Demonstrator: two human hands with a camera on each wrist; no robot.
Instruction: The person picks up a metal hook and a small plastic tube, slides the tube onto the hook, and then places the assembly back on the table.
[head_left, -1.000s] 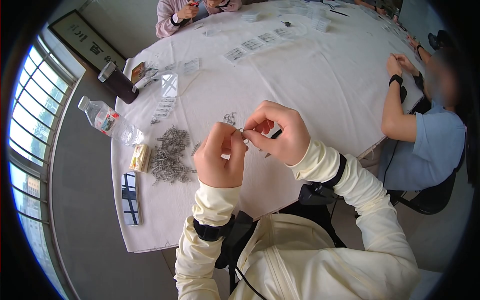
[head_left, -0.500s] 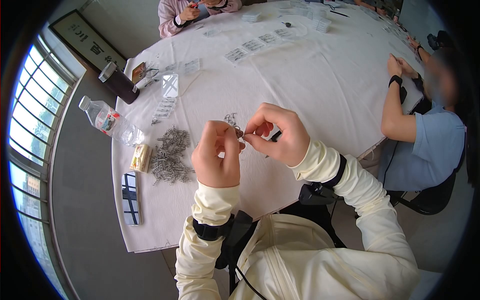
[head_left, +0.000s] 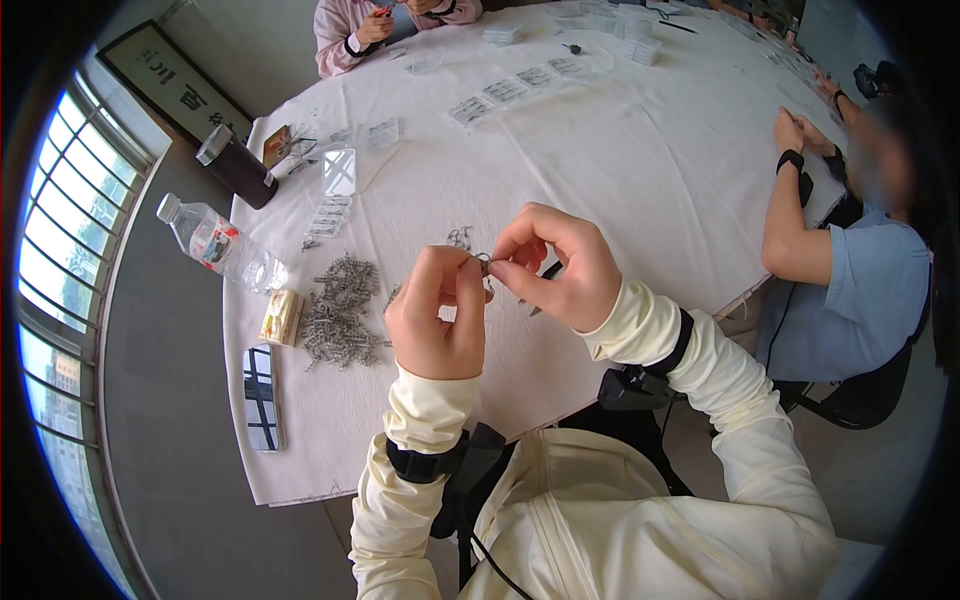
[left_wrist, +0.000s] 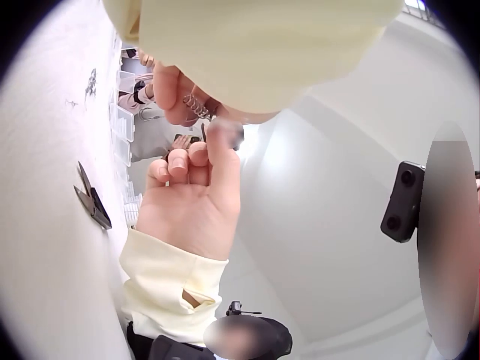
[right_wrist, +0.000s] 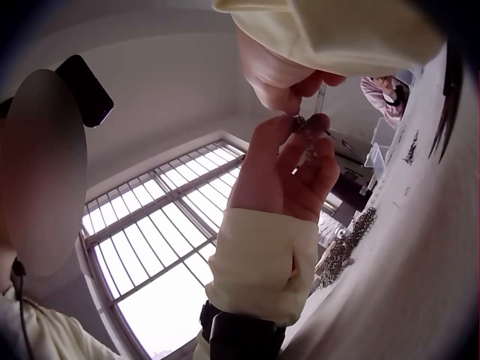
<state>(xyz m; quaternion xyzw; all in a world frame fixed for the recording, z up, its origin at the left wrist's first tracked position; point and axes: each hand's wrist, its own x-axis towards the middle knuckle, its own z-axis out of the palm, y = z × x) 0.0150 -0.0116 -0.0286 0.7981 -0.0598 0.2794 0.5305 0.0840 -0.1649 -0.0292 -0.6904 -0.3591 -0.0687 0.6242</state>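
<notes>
In the head view my left hand (head_left: 437,318) and right hand (head_left: 565,265) meet fingertip to fingertip above the table. Between them is a small metal coil spring (left_wrist: 196,107) with a ring-like end, pinched by the thumb and forefinger of each hand. Its coils show in the left wrist view; fingers cover the rest. A heap of similar small wire pieces (head_left: 340,312) lies left of my left hand, and a smaller cluster (head_left: 459,237) is just beyond my fingertips. Dark-bladed thread snips (left_wrist: 91,199) lie on the cloth, partly behind my right hand in the head view.
Along the table's left edge stand a dark flask (head_left: 237,167), a water bottle (head_left: 222,243), a tissue pack (head_left: 282,317) and a phone (head_left: 263,397). Clear plastic boxes (head_left: 340,172) and trays (head_left: 505,89) lie farther off. Another person (head_left: 840,250) sits at the right.
My left hand shifted slightly left, then back towards the right hand. The spring has turned a little between my fingertips. Both hands keep their pinch.
</notes>
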